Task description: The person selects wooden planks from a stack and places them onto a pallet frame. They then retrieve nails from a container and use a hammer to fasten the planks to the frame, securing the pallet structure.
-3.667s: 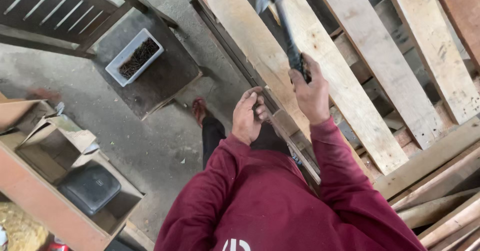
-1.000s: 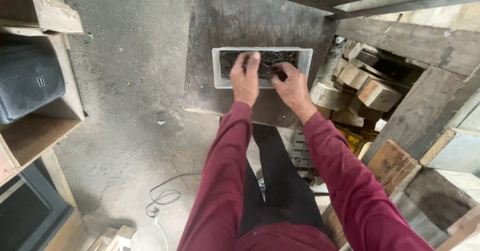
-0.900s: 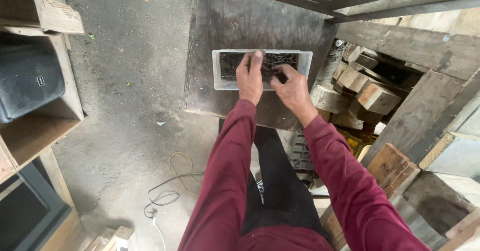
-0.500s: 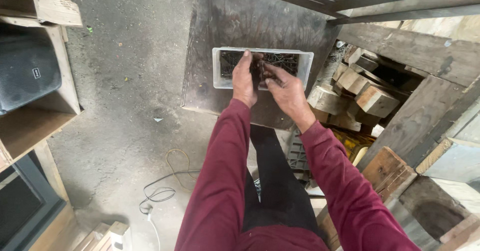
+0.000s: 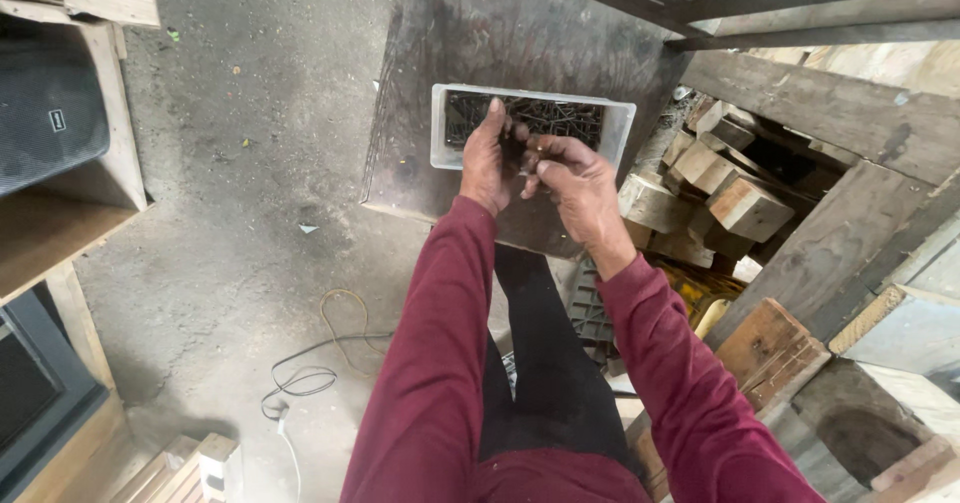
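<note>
A white plastic tub point(image 5: 618, 128) full of dark nails sits on a dark, worn board point(image 5: 520, 43) on the concrete floor. My left hand point(image 5: 484, 161) hovers at the tub's near edge, fingers cupped around a small bunch of nails. My right hand point(image 5: 572, 180) is right beside it, fingertips pinching nails and touching the left hand's load. Both maroon sleeves reach forward from the bottom of the view.
Offcut wood blocks point(image 5: 735, 198) lie heaped to the right under a pallet frame point(image 5: 830, 113). A wooden shelf with a black speaker point(image 5: 45, 113) stands at left. A loose cable point(image 5: 315, 363) curls on the floor near my legs.
Earlier I hammered at pallet slats; since then I turned to the tub. Over the last second both hands lifted from inside the tub and came together holding nails.
</note>
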